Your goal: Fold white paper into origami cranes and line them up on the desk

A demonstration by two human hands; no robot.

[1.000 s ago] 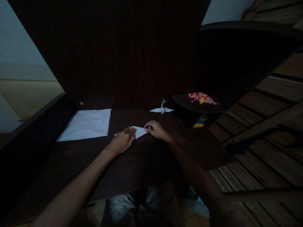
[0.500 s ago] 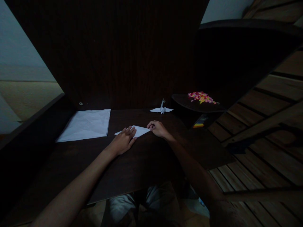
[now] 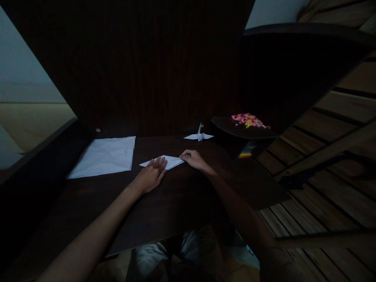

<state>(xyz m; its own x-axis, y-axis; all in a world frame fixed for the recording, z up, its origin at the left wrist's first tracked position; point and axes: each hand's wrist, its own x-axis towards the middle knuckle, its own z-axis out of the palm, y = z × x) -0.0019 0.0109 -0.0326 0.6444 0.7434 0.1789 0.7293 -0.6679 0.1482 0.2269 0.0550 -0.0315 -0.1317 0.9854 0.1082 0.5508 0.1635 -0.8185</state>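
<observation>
Folded white paper (image 3: pixel 172 161) beneath flattened left hand (image 3: pixel 151 175), its right tip pinched by right hand (image 3: pixel 193 159)

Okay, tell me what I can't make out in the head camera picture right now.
All in the head view:
Folded paper: middle hidden under the left hand, right end partly covered by the right hand.
Colourful pieces on the shelf: too small to identify.
Yellow-striped item beneath: too small and dark.
Legs: cut off by the bottom edge.
</observation>
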